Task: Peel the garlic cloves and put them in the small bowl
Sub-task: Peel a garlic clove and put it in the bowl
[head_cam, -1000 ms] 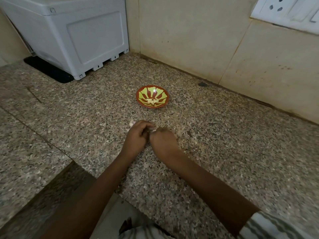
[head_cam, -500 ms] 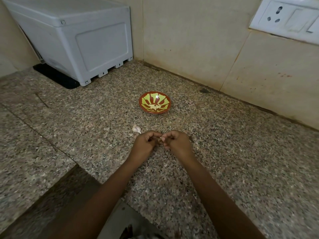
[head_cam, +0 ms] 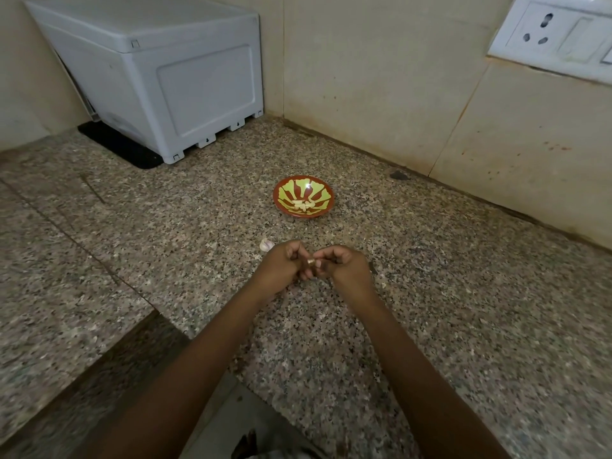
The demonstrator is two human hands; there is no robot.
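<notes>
Some peeled cloves (head_cam: 303, 204) are lying in the small bowl (head_cam: 320, 192) while the left hand (head_cam: 284, 266) and right hand (head_cam: 346, 265) are pinching another clove (head_cam: 310, 262), and more garlic (head_cam: 266, 245) is waiting nearby.

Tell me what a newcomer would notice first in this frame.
The red and yellow-green small bowl stands out at the middle of the speckled granite counter, with a few peeled cloves lying in it. Just in front of it, the left hand and right hand meet, fingers curled, pinching a garlic clove between them. A large white box sits in the far left corner.
</notes>
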